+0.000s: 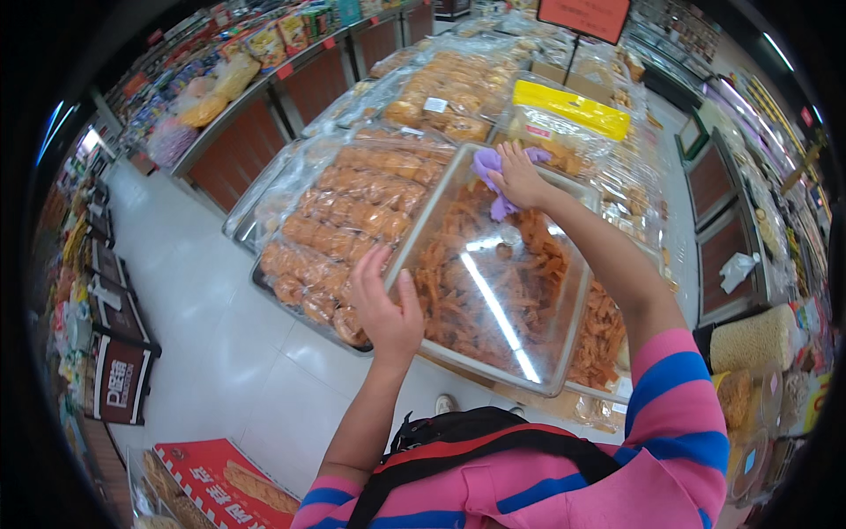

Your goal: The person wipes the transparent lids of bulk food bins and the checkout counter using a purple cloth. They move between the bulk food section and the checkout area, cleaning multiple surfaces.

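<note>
A clear plastic lid (pixel 456 297) with pale raised edges covers a box of orange-brown dried strips (pixel 456 231). My right hand (pixel 519 175) is stretched to the far end of this lid, pressing a crumpled purple cloth (pixel 487 162) against it with spread fingers. At the lid's near left edge is my left hand (pixel 390 307), its thumb and fingers apart and nothing held in it. Whether that hand touches the edge is hard to tell. A bright lamp reflection runs along the lid.
Plastic-wrapped brown pastries (pixel 357 198) lie in trays to the left. A yellow-topped clear bag (pixel 568 112) and a red sign (pixel 585 18) stand beyond the box. More orange strips (pixel 598 337) are at right. Shelving (pixel 254 132) borders the tiled floor (pixel 218 297).
</note>
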`<state>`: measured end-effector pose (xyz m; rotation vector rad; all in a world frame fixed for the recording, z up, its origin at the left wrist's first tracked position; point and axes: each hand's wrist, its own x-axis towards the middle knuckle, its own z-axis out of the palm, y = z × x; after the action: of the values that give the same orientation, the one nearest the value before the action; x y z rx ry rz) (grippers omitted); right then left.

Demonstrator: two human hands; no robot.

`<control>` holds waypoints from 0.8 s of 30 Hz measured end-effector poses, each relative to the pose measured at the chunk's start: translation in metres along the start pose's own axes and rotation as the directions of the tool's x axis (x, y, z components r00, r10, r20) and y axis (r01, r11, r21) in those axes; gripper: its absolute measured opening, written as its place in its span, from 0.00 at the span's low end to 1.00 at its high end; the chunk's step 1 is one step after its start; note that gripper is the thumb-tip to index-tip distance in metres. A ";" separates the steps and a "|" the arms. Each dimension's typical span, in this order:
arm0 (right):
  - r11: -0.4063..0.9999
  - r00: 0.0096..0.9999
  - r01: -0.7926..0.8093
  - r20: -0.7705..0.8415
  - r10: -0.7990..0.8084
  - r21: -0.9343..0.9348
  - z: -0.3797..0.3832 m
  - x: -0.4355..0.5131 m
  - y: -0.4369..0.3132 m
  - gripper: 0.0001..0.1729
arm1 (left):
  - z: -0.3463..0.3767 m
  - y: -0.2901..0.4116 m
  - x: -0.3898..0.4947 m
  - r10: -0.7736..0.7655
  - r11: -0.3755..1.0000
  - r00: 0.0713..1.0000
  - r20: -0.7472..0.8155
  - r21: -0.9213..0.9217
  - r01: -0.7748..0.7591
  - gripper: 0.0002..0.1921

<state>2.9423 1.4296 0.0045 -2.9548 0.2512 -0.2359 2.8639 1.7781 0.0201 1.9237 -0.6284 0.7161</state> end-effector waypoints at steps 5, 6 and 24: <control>0.996 0.996 -0.084 0.026 0.083 0.020 0.014 0.026 -0.089 0.47 | -0.002 0.000 0.001 -0.003 0.999 0.998 -0.057 -0.046 0.001 0.17; 0.998 0.999 -0.050 0.021 0.050 0.022 0.014 0.013 -0.103 0.46 | -0.003 -0.001 0.002 0.003 0.999 0.997 -0.071 -0.042 -0.006 0.17; 0.974 0.973 -0.210 0.118 0.199 0.083 -0.072 -0.211 -0.013 0.37 | -0.011 -0.005 -0.002 0.003 0.992 1.000 -0.012 -0.126 -0.005 0.15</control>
<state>2.7262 1.4691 0.0467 -2.8090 0.5110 -0.0573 2.8641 1.7906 0.0199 1.8013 -0.6548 0.6741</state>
